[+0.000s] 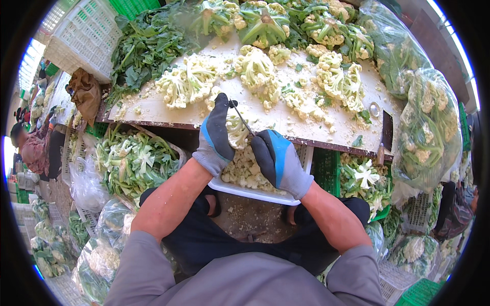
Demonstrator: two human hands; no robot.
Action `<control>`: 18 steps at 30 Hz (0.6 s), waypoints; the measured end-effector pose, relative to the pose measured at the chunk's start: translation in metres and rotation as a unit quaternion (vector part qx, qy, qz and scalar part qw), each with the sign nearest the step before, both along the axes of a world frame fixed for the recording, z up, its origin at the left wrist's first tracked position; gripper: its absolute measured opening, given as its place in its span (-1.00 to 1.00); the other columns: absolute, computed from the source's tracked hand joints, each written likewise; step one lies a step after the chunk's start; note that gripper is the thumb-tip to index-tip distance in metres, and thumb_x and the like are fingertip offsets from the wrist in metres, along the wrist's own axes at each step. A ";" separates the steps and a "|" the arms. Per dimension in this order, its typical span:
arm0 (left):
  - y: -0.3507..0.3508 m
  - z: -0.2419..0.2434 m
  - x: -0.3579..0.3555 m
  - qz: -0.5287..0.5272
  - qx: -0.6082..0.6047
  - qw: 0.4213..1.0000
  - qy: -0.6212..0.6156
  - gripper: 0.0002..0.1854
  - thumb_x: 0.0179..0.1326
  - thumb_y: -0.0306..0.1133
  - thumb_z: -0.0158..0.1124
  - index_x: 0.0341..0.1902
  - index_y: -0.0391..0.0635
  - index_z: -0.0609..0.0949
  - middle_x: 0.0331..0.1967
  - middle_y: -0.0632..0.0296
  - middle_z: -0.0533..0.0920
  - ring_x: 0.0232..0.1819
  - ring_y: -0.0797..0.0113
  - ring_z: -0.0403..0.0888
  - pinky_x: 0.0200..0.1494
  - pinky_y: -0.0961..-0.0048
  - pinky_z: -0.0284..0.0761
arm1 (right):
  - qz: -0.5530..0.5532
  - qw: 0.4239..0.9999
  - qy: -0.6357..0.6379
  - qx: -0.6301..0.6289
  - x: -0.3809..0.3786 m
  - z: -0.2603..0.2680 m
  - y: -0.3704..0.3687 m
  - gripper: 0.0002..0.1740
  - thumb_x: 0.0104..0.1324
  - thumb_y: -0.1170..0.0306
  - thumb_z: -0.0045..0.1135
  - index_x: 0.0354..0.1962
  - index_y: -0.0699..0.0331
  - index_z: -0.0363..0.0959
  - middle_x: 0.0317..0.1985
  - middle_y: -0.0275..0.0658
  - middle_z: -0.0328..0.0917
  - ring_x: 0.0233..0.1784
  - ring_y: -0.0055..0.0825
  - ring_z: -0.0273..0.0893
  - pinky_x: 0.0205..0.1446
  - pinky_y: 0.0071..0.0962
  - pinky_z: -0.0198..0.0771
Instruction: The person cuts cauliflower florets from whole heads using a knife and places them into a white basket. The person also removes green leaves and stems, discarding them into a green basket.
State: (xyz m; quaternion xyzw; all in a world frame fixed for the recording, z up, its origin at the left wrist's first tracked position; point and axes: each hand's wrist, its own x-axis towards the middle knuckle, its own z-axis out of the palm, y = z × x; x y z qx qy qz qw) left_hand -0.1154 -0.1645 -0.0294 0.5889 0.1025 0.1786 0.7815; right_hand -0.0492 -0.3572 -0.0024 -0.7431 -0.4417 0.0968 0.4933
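Both my hands wear grey knit gloves with black and blue coating. My left hand (218, 134) holds a cauliflower piece (237, 132) over a white plastic crate (250, 195). The closed fingers of my right hand (277, 158) grip a small knife (242, 118), its thin blade pointing up and left towards my left fingertips. Small florets (245, 170) fill the crate below. On the white tabletop (229, 103) beyond lie cut cauliflower pieces (189, 82), more pieces (256, 69) and scattered crumbs.
Leafy cauliflower heads (264, 23) line the table's far side. A cleaver (386, 134) lies at its right end beside bagged cauliflowers (428, 134). Trimmings fill a crate (178, 153) at left and a green crate (383, 214) at right. A person (36, 153) sits far left, another (457, 214) far right.
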 end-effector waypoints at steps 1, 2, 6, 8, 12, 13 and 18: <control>-0.004 0.004 -0.002 0.003 -0.010 1.000 -0.001 -0.45 0.74 0.04 -0.02 0.42 -0.19 0.50 0.20 0.12 0.71 0.23 0.27 0.70 0.30 0.38 0.62 | 0.006 1.000 -0.002 -0.006 0.003 -0.002 0.003 -0.82 0.56 0.38 0.18 -0.12 0.36 0.51 -0.26 0.18 0.57 -0.19 0.27 0.56 -0.15 0.09 0.45; -0.008 0.007 -0.003 0.006 -0.021 1.000 0.000 -0.45 0.74 0.09 -0.03 0.38 -0.17 0.53 0.17 0.13 0.73 0.20 0.28 0.72 0.28 0.38 0.63 | 0.000 1.000 -0.004 -0.019 0.006 -0.003 0.006 -0.82 0.56 0.38 0.18 -0.13 0.37 0.50 -0.26 0.18 0.57 -0.19 0.27 0.56 -0.15 0.10 0.45; -0.003 -0.008 -0.003 -0.091 -0.236 0.966 -0.062 -0.51 0.62 -0.15 0.16 0.43 -0.19 0.49 0.24 0.09 0.69 0.26 0.24 0.69 0.32 0.25 0.63 | -0.014 0.999 -0.006 -0.032 0.011 -0.012 0.011 -0.81 0.53 0.38 0.21 -0.14 0.37 0.50 -0.25 0.18 0.57 -0.20 0.27 0.55 -0.17 0.09 0.45; 0.001 -0.011 -0.002 -0.148 -0.485 0.859 -0.073 -0.46 0.53 -0.33 0.31 0.48 -0.24 0.46 0.27 0.06 0.68 0.31 0.21 0.68 0.37 0.21 0.62 | -0.008 0.999 0.048 -0.002 0.010 -0.021 0.010 -0.80 0.53 0.36 0.19 -0.13 0.36 0.50 -0.29 0.13 0.58 -0.27 0.16 0.56 -0.25 0.01 0.45; -0.007 0.005 -0.005 -0.030 -0.017 0.999 -0.023 -0.47 0.43 -0.45 0.39 0.42 -0.27 0.49 0.15 0.06 0.75 0.33 0.24 0.68 0.35 0.26 0.64 | -0.016 0.929 0.370 0.024 0.007 0.003 -0.008 -0.74 0.60 0.26 0.08 -0.12 0.31 0.53 -0.45 -0.11 0.56 -0.53 -0.31 0.49 -0.46 -0.29 0.35; -0.010 0.008 -0.006 0.017 0.224 0.974 -0.019 -0.48 0.42 -0.49 0.40 0.40 -0.28 0.49 0.12 0.06 0.77 0.34 0.26 0.68 0.34 0.28 0.65 | -0.021 0.882 0.471 0.018 0.007 0.016 -0.012 -0.72 0.61 0.24 0.05 -0.12 0.30 0.54 -0.50 -0.18 0.55 -0.59 -0.44 0.45 -0.50 -0.37 0.31; 0.002 0.000 -0.005 0.029 0.391 0.910 -0.131 -0.32 0.27 -0.80 0.34 0.40 0.01 0.45 0.63 -0.17 0.26 0.40 -0.11 0.63 0.39 0.01 0.70 | 0.000 0.944 0.327 0.044 -0.014 0.012 -0.016 -0.47 0.74 0.03 -0.20 -0.09 0.31 0.56 -0.64 -0.29 0.43 -0.74 -0.61 0.24 -0.56 -0.54 0.19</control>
